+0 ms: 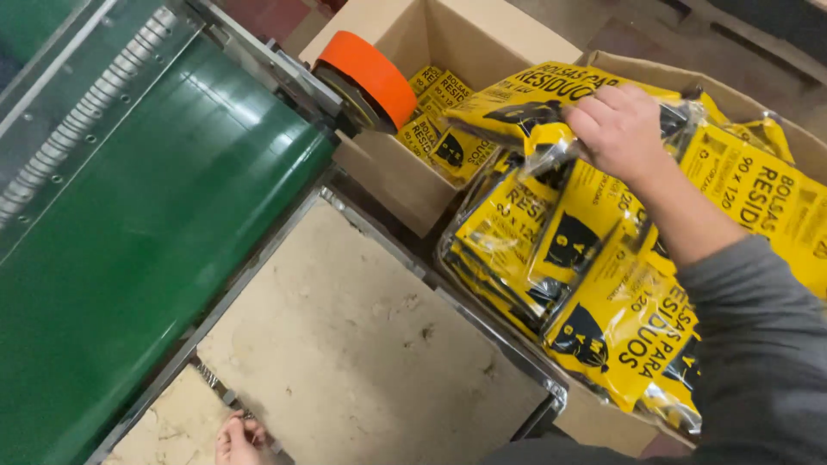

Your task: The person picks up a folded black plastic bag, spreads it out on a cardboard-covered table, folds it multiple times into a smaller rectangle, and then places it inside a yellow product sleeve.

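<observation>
My right hand (pixel 616 129), in a grey sleeve, reaches up and right and is closed on a yellow plastic pack with black print (pixel 517 108), held above a pile of the same yellow packs (pixel 603 293). The pile fills an open cardboard box (pixel 603 422) at the right. Only part of my left hand (pixel 241 441) shows at the bottom edge. Its fingers rest on the metal frame between two beige plates, and its grip is hidden.
A green conveyor belt (pixel 129 258) runs along the left. An orange tape roll (pixel 370 77) sits at its end, beside a second open cardboard box (pixel 465 43) with several yellow packs inside. A beige stained table plate (pixel 353 344) lies in the middle.
</observation>
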